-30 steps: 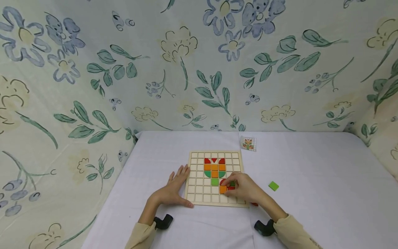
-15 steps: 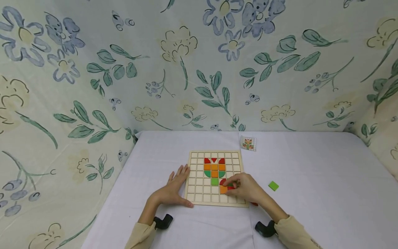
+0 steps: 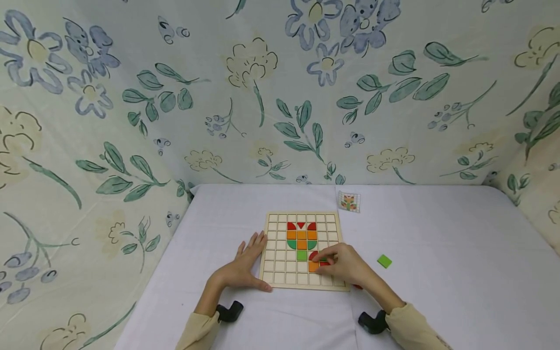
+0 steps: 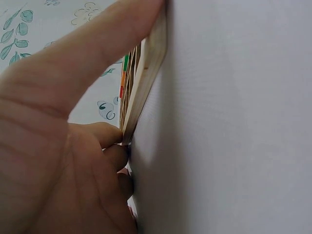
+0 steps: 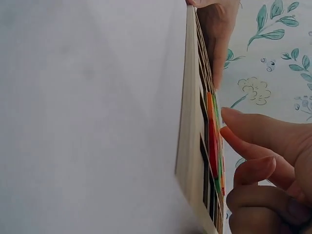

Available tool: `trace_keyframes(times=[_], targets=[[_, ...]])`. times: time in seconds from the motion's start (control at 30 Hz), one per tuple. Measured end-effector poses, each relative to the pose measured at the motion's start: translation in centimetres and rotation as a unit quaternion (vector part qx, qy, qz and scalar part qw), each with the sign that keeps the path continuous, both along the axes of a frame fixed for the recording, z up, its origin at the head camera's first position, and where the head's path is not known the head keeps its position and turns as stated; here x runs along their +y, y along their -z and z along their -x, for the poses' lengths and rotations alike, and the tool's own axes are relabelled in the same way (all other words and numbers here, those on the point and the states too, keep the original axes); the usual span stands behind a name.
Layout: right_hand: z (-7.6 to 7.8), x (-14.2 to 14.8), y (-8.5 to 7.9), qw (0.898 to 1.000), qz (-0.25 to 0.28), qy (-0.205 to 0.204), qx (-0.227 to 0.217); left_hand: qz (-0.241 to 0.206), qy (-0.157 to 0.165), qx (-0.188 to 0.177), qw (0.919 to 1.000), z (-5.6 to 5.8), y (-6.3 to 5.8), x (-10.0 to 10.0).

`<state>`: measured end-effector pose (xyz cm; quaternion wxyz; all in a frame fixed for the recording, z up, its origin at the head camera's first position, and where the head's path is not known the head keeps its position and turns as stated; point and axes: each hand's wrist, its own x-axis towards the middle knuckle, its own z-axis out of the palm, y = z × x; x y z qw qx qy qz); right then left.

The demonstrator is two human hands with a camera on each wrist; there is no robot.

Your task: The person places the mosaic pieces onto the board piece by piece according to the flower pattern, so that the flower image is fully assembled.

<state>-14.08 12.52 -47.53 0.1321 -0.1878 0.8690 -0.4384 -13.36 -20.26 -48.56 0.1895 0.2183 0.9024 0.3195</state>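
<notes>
A wooden grid board (image 3: 280, 279) lies on the white cloth, with coloured tiles in its middle cells. My left hand (image 3: 240, 268) is spread along its left side, fingertips on the far part and thumb at the near corner. Over the lower right cells, my right hand (image 3: 343, 262) has thumb and index finger at the edges of an orange square tile (image 3: 312, 267), pinching it. Around those fingers show a red rounded tile (image 3: 312, 255) and a red tile (image 3: 324, 264); the hand partly hides them. In the right wrist view, the fingertips meet the board's surface near an orange tile (image 5: 209, 103).
A light green square tile (image 3: 384, 261) lies on the cloth right of the board. Beyond the board's far right corner is a small picture card (image 3: 349, 201). A red piece (image 3: 358, 287) peeks out beneath the right wrist. Floral fabric (image 3: 280, 97) hangs behind the table.
Almost nothing differs. My right fingers shift very slightly at the orange tile, while the left hand and the board keep their places.
</notes>
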Motion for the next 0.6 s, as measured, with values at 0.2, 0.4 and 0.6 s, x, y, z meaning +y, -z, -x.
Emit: trace_keyframes(times=[0.2, 0.4, 0.6], targets=[[0.1, 1.9, -0.8, 0.999, 0.004, 0.030, -0.035, 0.000, 0.004, 0.004, 1.0000, 0.0, 0.1, -0.1], [0.1, 4.7, -1.4, 0.996, -0.020, 0.076, -0.048, -0.002, 0.005, 0.003, 1.0000, 0.0, 0.1, -0.1], [-0.4, 7.6, -1.3, 0.991, -0.051, 0.105, -0.061, -0.002, 0.005, 0.004, 1.0000, 0.0, 0.1, 0.0]])
